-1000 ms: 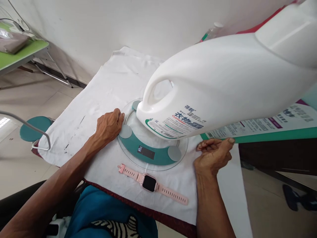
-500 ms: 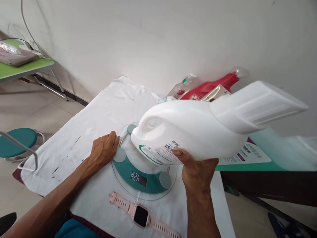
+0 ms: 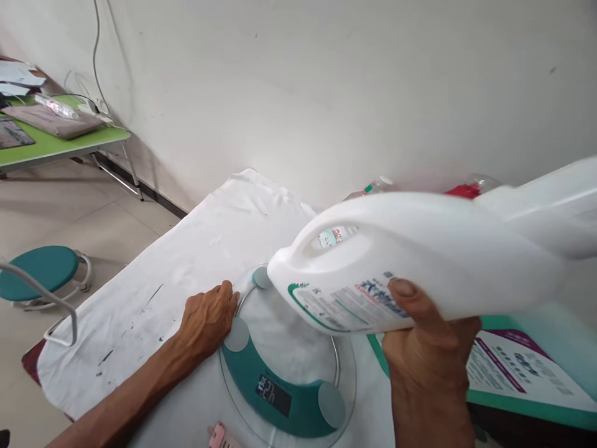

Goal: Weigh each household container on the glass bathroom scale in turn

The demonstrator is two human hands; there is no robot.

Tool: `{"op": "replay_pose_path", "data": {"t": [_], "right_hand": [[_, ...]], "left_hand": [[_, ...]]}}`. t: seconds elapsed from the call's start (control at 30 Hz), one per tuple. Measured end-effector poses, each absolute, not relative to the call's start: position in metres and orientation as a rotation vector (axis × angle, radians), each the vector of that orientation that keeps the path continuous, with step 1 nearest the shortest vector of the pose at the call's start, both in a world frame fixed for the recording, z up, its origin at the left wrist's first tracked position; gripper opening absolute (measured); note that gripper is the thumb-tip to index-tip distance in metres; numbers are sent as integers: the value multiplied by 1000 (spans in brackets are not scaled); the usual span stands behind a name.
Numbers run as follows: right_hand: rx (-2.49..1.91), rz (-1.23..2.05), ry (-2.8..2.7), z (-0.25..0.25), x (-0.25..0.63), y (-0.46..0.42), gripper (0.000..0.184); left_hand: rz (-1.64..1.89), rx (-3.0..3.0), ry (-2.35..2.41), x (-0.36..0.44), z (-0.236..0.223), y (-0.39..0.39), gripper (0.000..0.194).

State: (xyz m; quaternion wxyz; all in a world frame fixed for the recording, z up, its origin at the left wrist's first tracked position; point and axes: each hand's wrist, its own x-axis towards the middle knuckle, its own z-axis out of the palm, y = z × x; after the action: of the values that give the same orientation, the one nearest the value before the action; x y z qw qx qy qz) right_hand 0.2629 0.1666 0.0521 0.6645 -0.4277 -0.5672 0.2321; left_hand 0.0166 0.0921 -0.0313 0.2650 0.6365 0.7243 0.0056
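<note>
My right hand point(image 3: 429, 339) is closed around a large white laundry detergent bottle point(image 3: 448, 249), its thumb across the printed label. The bottle is tipped on its side in the air, with its cap end pointing right and its base with the handle hole to the left. Below the bottle's left end lies a round glass bathroom scale point(image 3: 265, 398) with a teal panel and a lit display. At the scale's left rim, my left hand point(image 3: 209, 320) is closed with curled fingers on the edge; its fingertips are partly hidden.
A white cloth point(image 3: 186, 274) with dark marks covers the table. A pink watch strap point(image 3: 222, 437) shows at the bottom edge. A green box with a white label point(image 3: 517, 367) is at the right, a clear bottle point(image 3: 377, 185) behind. A teal stool point(image 3: 40, 270) and green table point(image 3: 69, 146) stand left.
The detergent bottle in my right hand has moved right and closer to me, over the things behind it. My left hand stays at the scale's rim. The view has shifted, leaving most of the watch out of frame.
</note>
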Motion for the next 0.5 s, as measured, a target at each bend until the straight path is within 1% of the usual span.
{"op": "replay_pose_path", "data": {"t": [0.1,0.2,0.27,0.4,0.5], "right_hand": [[-873,523,-1140,68,244,206,53],[-812,555,-1110,70,226,253,66],[-841,551,-1101,63,220,283,74],[-856,504,-1124,41,220,326,78],[-972,397,-1210,23,225,342,81]], "left_hand": [[12,1725,1962,16,-32,93,30],[11,1715,1972,16,-32,94,28],[2,1709,1975,16,-32,94,28],[-34,1707,1988,16,-31,95,27],[-35,1711,1980,16,-31,96,27]]}}
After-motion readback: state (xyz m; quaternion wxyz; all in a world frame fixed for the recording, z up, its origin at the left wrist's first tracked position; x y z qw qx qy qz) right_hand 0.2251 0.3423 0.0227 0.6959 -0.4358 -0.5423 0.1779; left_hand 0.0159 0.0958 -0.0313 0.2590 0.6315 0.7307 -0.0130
